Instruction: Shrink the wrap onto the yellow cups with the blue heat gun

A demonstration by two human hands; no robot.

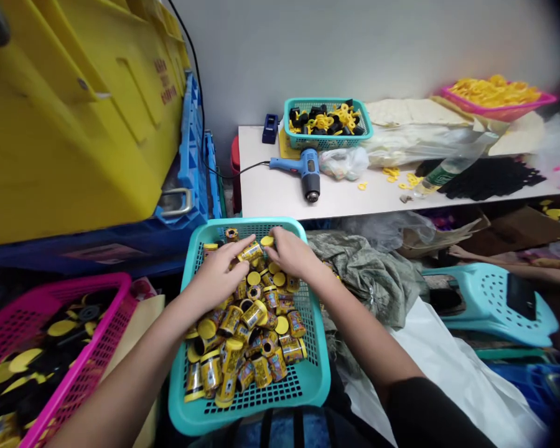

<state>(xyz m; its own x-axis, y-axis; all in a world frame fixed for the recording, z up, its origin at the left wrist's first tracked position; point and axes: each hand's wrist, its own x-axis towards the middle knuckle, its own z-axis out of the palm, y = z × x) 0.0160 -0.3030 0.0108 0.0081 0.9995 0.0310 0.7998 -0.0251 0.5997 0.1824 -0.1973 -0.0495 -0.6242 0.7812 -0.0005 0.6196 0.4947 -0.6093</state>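
Observation:
A teal basket (315,379) in front of me is heaped with several small cylinders with gold printed labels and yellow caps (242,348). Both hands reach into its far end. My left hand (217,274) pinches one labelled cylinder (251,252) between thumb and fingers. My right hand (292,252) has its fingers curled down onto the pile at a yellow-capped cylinder (267,241); what they hold is hidden.
A pink basket (88,361) of black and yellow parts sits at lower left. Yellow and blue crates (74,124) stack on the left. The white table (270,193) beyond carries a blue heat gun (303,171), a teal basket of parts (326,124) and a pink tray (499,99). A light-blue stool (485,298) stands to the right.

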